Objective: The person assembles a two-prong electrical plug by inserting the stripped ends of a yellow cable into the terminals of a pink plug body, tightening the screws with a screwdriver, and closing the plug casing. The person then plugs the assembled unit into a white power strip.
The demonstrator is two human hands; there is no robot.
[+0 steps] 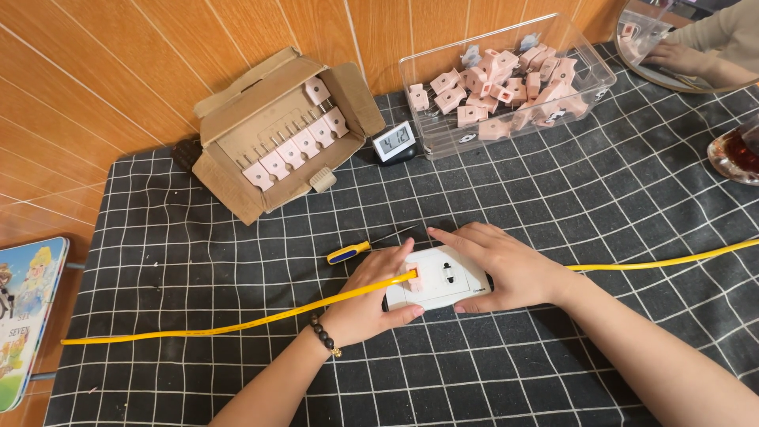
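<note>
Fingers of my left hand are closing around a yellow wire and a small pink module, feeding them into the white socket plate lying on the checked cloth. My right hand is lying flat over the plate's far end, fingers spread, pinning rather than gripping it. I am judging that steady downward pressure there and a straight push on the wire are what matter. A blue-handled screwdriver is lying just beyond my left hand. Farther off, a cardboard box is holding a row of pink modules, and a clear plastic bin is holding a loose heap of them.
</note>
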